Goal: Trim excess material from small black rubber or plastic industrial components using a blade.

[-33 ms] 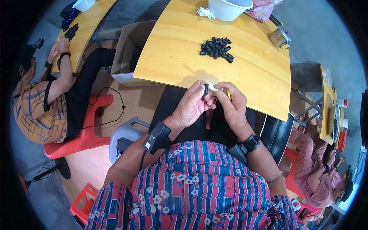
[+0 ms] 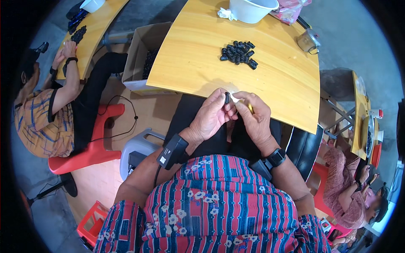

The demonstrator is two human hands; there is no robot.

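Note:
Over the near edge of the table, my left hand [image 2: 211, 114] is closed, pinching a small black plastic part [image 2: 227, 98] upright between thumb and fingers. Close beside it on the right, my right hand [image 2: 255, 116] is closed too. A slim yellow thing [image 2: 250, 108] shows among its fingers, and something pale [image 2: 234, 98] shows by its fingertips, near the black part. The fingers hide most of it, so its kind cannot be made out. Farther off on the table lies a loose pile of similar black parts [image 2: 238, 53].
The yellow wooden table [image 2: 185, 55] carries a white basin [image 2: 253, 12], a pink bag [image 2: 291, 12] and a lidded glass mug [image 2: 308, 41]. A cardboard box [image 2: 143, 55] holding dark pieces stands left. Co-workers sit left [image 2: 46, 114] and right [image 2: 350, 185]. A grey stool [image 2: 141, 147] stands nearby.
My right thumb and fingers have shifted slightly, and the yellow thing in them has changed its angle a little. My left hand and the black part have stayed in place.

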